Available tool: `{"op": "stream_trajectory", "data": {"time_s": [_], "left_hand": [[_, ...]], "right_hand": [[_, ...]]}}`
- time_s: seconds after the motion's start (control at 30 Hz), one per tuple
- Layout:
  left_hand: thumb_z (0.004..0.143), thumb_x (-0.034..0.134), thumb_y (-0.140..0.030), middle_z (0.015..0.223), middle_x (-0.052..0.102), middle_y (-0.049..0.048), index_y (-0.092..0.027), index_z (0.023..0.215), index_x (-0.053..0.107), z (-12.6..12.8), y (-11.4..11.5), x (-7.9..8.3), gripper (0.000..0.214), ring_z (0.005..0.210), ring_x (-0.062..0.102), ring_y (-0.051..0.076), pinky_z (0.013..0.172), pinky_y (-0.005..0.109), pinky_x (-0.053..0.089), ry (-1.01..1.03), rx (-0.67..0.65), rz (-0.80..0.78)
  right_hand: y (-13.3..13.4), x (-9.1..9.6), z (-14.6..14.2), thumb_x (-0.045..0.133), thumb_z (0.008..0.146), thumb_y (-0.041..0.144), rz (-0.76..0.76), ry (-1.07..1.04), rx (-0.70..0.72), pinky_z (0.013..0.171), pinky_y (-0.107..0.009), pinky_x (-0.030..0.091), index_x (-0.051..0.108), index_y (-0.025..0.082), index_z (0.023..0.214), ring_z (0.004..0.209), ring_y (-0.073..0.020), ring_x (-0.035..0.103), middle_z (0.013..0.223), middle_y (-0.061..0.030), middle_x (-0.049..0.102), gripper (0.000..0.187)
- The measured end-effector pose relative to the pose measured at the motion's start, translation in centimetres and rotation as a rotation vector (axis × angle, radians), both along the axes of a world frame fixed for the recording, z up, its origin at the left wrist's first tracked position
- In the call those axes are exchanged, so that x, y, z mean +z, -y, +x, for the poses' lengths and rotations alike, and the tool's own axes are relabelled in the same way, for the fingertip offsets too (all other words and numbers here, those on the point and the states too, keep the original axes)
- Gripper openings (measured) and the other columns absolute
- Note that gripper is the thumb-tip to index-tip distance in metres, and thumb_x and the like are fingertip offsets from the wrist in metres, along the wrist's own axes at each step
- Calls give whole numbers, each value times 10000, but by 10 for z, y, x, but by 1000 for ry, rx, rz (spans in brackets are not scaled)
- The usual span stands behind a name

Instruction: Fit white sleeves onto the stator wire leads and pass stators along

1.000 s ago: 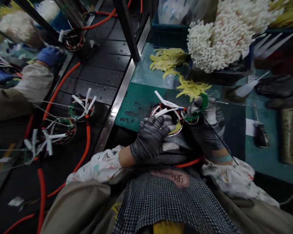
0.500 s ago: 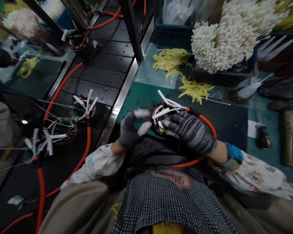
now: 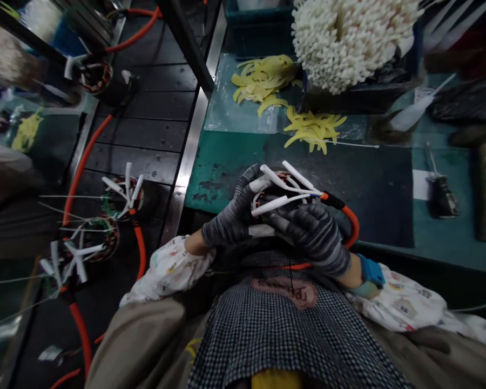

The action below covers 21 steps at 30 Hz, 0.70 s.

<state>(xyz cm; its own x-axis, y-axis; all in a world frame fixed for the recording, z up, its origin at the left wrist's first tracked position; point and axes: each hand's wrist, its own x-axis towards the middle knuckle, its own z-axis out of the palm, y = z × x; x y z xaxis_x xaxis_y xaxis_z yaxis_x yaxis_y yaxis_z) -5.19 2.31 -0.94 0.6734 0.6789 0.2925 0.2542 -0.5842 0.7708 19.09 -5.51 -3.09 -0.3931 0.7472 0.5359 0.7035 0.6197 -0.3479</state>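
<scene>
Left hand (image 3: 238, 208): thumb and fingers clasped about the left side of the wound stator (image 3: 273, 193); a firm hold should steady it.
Wound stator: between the hands, touching the left one, by the near edge of the desk (image 3: 230, 156).
White sleeves (image 3: 269, 206): splayed across the opening; best kept clear of fingertips.
Right hand (image 3: 314, 232): fingers bent against the near right side; whether they grip, I cannot tell.
Orange cable (image 3: 351, 220): curves past the right hand; best left slack.

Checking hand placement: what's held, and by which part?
The left hand holds the coil by its left side; the right hand is at its near right edge, grip unclear.
</scene>
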Motion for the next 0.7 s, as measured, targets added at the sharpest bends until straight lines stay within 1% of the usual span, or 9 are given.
{"op": "stream_trajectory", "data": {"time_s": [0.07, 0.13, 0.23, 0.3, 0.37, 0.43, 0.5, 0.6, 0.7], "left_hand": [[1004, 748, -655, 1801, 380, 172, -436, 1767, 230, 1, 0, 1, 949, 1664, 440, 430, 1259, 668, 563, -13, 5, 16], [1021, 685, -706, 1778, 399, 183, -408, 1752, 277, 5, -1, 2, 888, 1672, 418, 437, 1286, 682, 532, -6, 11, -11], [1027, 686, -699, 1767, 400, 159, -393, 1739, 298, 11, -4, -4, 867, 1708, 340, 419, 1379, 662, 411, 53, 2, -41], [977, 781, -676, 1809, 329, 138, -405, 1769, 214, 13, -6, -13, 1011, 1723, 299, 422, 1403, 644, 363, 140, -40, -45], [902, 888, -640, 1865, 210, 129, -441, 1794, 15, 11, -6, -21, 1264, 1711, 327, 425, 1384, 634, 393, 235, -70, -87], [869, 935, -602, 1891, 135, 122, -476, 1778, -118, 8, -5, -23, 1397, 1704, 351, 421, 1372, 636, 407, 261, -75, -177], [882, 924, -597, 1884, 189, 115, -471, 1791, -41, 5, -2, -19, 1331, 1712, 336, 423, 1389, 647, 372, 217, -73, -284], [889, 902, -622, 1836, 323, 126, -412, 1785, 206, 2, 3, -5, 1154, 1725, 299, 439, 1415, 653, 319, 149, -53, -373], [900, 900, -601, 1812, 373, 122, -413, 1766, 262, 1, 8, 4, 1092, 1716, 327, 432, 1405, 656, 342, 144, -32, -379]], "right_hand": [[2, -4, 1, 594, 1085, 129, 46, -7, -14, 922, -435, 687, 803, 341, 1320, 926, -237, 752, 927, -27, 806, 379], [3, -6, 3, 587, 1097, 162, 50, -25, -40, 915, -448, 685, 804, 349, 1309, 939, -247, 753, 973, -32, 817, 357], [2, -3, 4, 576, 1103, 174, 17, -36, -41, 889, -453, 678, 807, 318, 1303, 992, -266, 752, 1046, -50, 832, 337], [1, 1, 3, 587, 1096, 152, -5, -21, -33, 914, -455, 668, 814, 276, 1292, 1025, -267, 742, 1103, -62, 838, 324], [2, 6, 0, 601, 1091, 146, -18, 3, -37, 948, -458, 661, 828, 238, 1243, 1047, -265, 737, 1140, -71, 843, 288], [3, 7, -4, 591, 1092, 137, -29, 27, -34, 952, -447, 660, 835, 227, 1202, 1048, -261, 742, 1148, -72, 849, 283], [5, 7, -5, 572, 1094, 132, -49, 35, 0, 945, -436, 665, 835, 242, 1212, 1063, -263, 753, 1182, -65, 853, 308], [9, 5, -5, 580, 1084, 147, -130, -18, 56, 1007, -463, 668, 821, 280, 1298, 1173, -294, 760, 1284, -57, 840, 349], [11, 7, -6, 569, 1100, 189, -259, -92, 6, 1102, -491, 663, 765, 277, 1434, 1302, -317, 742, 1393, -74, 807, 397]]}}
